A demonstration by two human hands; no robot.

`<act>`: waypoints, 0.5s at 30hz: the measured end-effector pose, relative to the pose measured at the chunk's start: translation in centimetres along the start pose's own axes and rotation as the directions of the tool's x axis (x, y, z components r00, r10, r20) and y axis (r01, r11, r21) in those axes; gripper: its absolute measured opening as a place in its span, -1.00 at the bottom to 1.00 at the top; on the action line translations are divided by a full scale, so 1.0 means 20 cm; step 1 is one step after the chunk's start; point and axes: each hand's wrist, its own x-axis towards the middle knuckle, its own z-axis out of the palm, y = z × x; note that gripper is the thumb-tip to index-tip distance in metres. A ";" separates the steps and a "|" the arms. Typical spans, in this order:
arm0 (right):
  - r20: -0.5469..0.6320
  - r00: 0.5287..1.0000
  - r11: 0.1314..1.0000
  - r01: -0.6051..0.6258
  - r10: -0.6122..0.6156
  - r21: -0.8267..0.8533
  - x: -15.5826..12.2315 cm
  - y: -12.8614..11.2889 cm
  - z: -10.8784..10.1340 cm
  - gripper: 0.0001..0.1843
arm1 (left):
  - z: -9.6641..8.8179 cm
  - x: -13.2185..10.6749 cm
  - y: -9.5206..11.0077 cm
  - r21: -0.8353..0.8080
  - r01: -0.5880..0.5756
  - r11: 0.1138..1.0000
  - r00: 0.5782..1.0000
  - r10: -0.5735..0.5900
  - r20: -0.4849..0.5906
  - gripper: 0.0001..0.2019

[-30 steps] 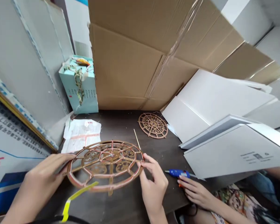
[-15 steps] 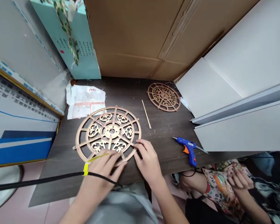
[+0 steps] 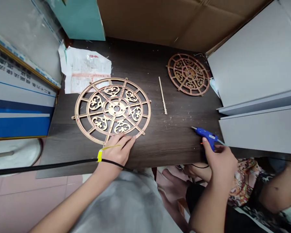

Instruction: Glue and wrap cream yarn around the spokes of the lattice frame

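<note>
A large openwork wooden wheel [image 3: 117, 109] with scrolled cut-outs lies flat on the table. My left hand [image 3: 118, 149] is closed over its near rim, with the fingertips partly hidden. At the right, my right hand [image 3: 220, 163] is wrapped around the handle of a blue hot glue gun [image 3: 207, 134], whose nozzle points left. The hand covers most of the handle and trigger. Between the wheel and the glue gun, farther back, lies a thin wooden stick [image 3: 162, 96].
A second, darker openwork wheel [image 3: 189, 74] lies at the back right. Printed paper [image 3: 87, 66] sits under the large wheel's far left edge. White panels [image 3: 259, 74], a cardboard wall [image 3: 145, 22] and a blue-white box [image 3: 16, 106] border the table [image 3: 157, 145]. Another person's arm [image 3: 276, 191] shows lower right.
My right hand has left the large wheel's rim, moved right and closed on the glue gun. My left hand stays at the wheel's near edge. The view has tilted down.
</note>
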 end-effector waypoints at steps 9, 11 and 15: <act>-0.004 0.997 0.996 0.072 -0.072 0.045 0.02 -0.09 0.03 -0.36 | -0.02 -0.02 0.01 -0.081 0.140 0.987 0.990 -0.138 0.031 -0.73; 0.006 0.995 0.993 0.098 -0.099 0.065 0.00 -0.09 0.04 -0.41 | -0.02 -0.03 0.02 -0.043 0.181 0.983 0.983 -0.180 0.021 -0.74; -0.124 0.976 0.954 0.203 -0.180 0.219 -0.13 -0.16 0.07 -0.44 | -0.04 -0.05 0.05 0.040 0.268 0.962 0.963 -0.268 -0.016 -0.73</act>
